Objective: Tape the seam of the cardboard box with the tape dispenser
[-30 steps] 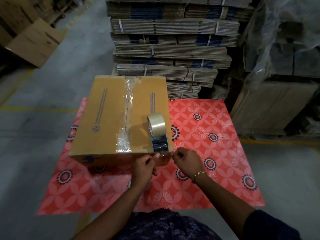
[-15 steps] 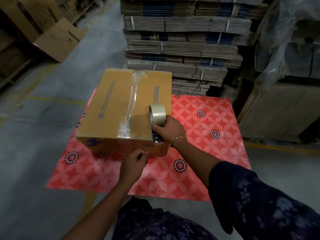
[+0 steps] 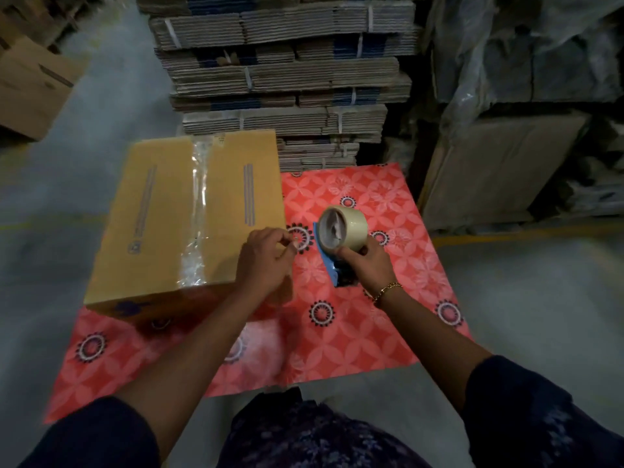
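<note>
A view looking down from a person's head at a closed cardboard box (image 3: 189, 224) lying on the left part of a red patterned mat (image 3: 354, 332) on a grey floor. A strip of clear tape (image 3: 197, 214) already runs along the box's centre seam, from the far edge to the near edge and a little way down the front. The right hand (image 3: 366, 265) is wrapped around the handle of a tape dispenser (image 3: 339, 243), holding it in the air above the mat, just right of the box and clear of it; its roll faces the camera. The left hand (image 3: 266, 261) hovers over the box's near right corner with thumb and forefinger pinched together, probably gripping the loose tape end, though the tape itself is too clear and blurred to make out. Holding the dispenser beside the box likely keeps that end within reach of the fingers. Behind the mat stand bundles of flat cardboard (image 3: 280, 62), strapped and stacked. The seam looks largely sealed.
</note>
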`<state>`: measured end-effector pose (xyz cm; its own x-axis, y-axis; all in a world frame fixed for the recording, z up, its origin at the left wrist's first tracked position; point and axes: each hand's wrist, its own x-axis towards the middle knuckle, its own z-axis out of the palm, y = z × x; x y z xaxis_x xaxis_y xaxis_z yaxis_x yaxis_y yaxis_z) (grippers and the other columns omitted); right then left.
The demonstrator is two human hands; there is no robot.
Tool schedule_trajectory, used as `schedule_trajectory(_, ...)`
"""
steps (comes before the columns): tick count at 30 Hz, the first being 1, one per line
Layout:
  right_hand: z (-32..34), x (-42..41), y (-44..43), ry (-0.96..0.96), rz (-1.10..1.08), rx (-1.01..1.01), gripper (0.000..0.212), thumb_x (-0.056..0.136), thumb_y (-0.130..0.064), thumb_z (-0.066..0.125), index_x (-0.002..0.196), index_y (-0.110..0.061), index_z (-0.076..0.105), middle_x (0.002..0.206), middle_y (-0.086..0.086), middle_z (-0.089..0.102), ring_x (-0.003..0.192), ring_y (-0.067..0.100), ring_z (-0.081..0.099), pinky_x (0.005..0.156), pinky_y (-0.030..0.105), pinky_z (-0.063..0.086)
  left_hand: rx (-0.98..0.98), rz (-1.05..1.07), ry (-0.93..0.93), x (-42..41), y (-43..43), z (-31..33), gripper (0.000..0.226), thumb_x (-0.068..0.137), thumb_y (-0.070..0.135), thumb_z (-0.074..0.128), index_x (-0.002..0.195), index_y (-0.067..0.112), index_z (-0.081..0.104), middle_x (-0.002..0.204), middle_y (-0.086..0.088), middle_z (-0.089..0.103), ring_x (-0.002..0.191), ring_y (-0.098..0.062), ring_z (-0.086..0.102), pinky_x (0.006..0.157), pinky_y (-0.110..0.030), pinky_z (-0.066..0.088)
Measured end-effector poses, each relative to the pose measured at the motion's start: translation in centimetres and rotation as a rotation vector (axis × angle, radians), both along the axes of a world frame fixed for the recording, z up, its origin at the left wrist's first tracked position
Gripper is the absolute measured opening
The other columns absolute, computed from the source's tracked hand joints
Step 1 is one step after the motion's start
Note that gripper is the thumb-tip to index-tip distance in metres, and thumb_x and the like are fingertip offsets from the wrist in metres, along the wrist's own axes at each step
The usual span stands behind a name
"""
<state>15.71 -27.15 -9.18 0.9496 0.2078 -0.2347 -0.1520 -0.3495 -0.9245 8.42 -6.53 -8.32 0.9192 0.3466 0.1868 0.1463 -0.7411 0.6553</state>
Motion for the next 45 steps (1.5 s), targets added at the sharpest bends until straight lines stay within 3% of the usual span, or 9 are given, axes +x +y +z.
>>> schedule_trajectory(10, -5.5, 4.9, -6.1, 0.206, -0.439, 0.114, 0.055, 0.072, -0.029, 0.077, 0.118, -0.011, 0.053, 0.106, 0.008, 0.065, 0.094, 0.026, 0.067, 0.071, 0.038, 0.057, 0.482, -0.286, 0.24, 7.0, 1.0, -4.1, 0.047, 0.09, 0.056, 0.049, 0.11, 0.02, 0.071, 0.126, -0.004, 0.067, 0.142, -0.029, 0.041, 0.116, -0.05, 0.026)
schedule_trajectory(14, -7.5, 7.6, -6.2, 0.302, -0.511, 0.137, 0.074, 0.059, -0.038, 0.072, 0.125, -0.006, 0.059, 0.115, 0.016, 0.068, 0.095, 0.029, 0.066, 0.066, 0.032, 0.055, 0.498, -0.267, 0.206, 7.1, 0.9, -4.3, 0.032, 0.09, 0.047, 0.053, 0.098, 0.022, 0.07, 0.117, 0.0, 0.071, 0.141, -0.027, 0.043, 0.115, -0.05, 0.028)
schedule_trajectory(17, -8.2, 9.5, -5.8, 0.445, -0.523, 0.186, 0.055, 0.079, -0.028, 0.071, 0.127, -0.003, 0.058, 0.107, 0.012, 0.065, 0.081, 0.027, 0.062, 0.042, 0.021, 0.05, 0.501, -0.252, 0.217, 7.2, 1.0, -4.5, 0.029, 0.089, 0.046, 0.052, 0.092, 0.023, 0.07, 0.113, 0.002, 0.072, 0.141, -0.024, 0.043, 0.115, -0.049, 0.026)
schedule_trajectory(22, -10.1, 11.2, -5.4, 0.522, -0.516, 0.14, 0.043, 0.086, -0.027, 0.066, 0.124, -0.007, 0.062, 0.102, 0.008, 0.064, 0.072, 0.023, 0.059, 0.04, 0.019, 0.047, 0.491, -0.258, 0.247, 7.3, 1.1, -4.8, 0.033, 0.091, 0.049, 0.05, 0.09, 0.023, 0.069, 0.11, 0.004, 0.071, 0.142, -0.023, 0.04, 0.116, -0.048, 0.022)
schedule_trajectory(26, -10.7, 11.7, -5.0, 0.523, -0.498, 0.103, 0.036, 0.082, -0.021, 0.067, 0.115, -0.01, 0.057, 0.078, 0.006, 0.053, 0.034, 0.006, 0.052, 0.035, 0.017, 0.041, 0.465, -0.253, 0.245, 7.3, 1.1, -5.0, 0.034, 0.09, 0.048, 0.048, 0.088, 0.022, 0.068, 0.107, 0.005, 0.071, 0.143, -0.023, 0.04, 0.117, -0.049, 0.023)
schedule_trajectory(31, -13.2, 13.0, -5.6, 0.438, -0.457, -0.048, 0.058, 0.063, -0.037, 0.074, 0.112, -0.006, 0.066, 0.082, 0.007, 0.064, 0.056, 0.017, 0.054, 0.041, 0.02, 0.038, 0.45, -0.251, 0.252, 7.4, 1.0, -4.9, 0.035, 0.088, 0.048, 0.045, 0.087, 0.022, 0.068, 0.105, 0.005, 0.071, 0.143, -0.023, 0.04, 0.118, -0.05, 0.023)
schedule_trajectory(37, -11.1, 12.4, -4.7, 0.461, -0.41, -0.105, 0.013, 0.081, -0.022, 0.067, 0.086, -0.01, 0.068, 0.058, 0.004, 0.058, 0.038, 0.015, 0.047, 0.032, 0.016, 0.029, 0.45, -0.253, 0.245, 7.4, 1.0, -4.8, 0.03, 0.088, 0.046, 0.048, 0.082, 0.022, 0.066, 0.1, 0.005, 0.071, 0.141, -0.022, 0.041, 0.117, -0.049, 0.024)
schedule_trajectory(40, -10.6, 12.0, -5.6, 0.45, -0.376, -0.195, 0.018, 0.084, -0.031, 0.066, 0.077, -0.014, 0.065, 0.071, 0.006, 0.059, 0.06, 0.021, 0.053, 0.046, 0.023, 0.034, 0.454, -0.251, 0.239, 7.4, 1.1, -5.0, 0.029, 0.087, 0.046, 0.05, 0.081, 0.022, 0.066, 0.1, 0.005, 0.071, 0.14, -0.022, 0.042, 0.117, -0.048, 0.024)
schedule_trajectory(45, -6.4, 11.4, -7.0, 0.227, -0.207, -0.375, 0.054, 0.089, -0.035, 0.065, 0.133, -0.005, 0.058, 0.126, 0.017, 0.063, 0.116, 0.032, 0.058, 0.09, 0.033, 0.042, 0.458, -0.247, 0.254, 7.4, 0.8, -4.8, 0.03, 0.083, 0.047, 0.05, 0.081, 0.023, 0.068, 0.103, 0.003, 0.073, 0.14, -0.025, 0.044, 0.115, -0.049, 0.023)
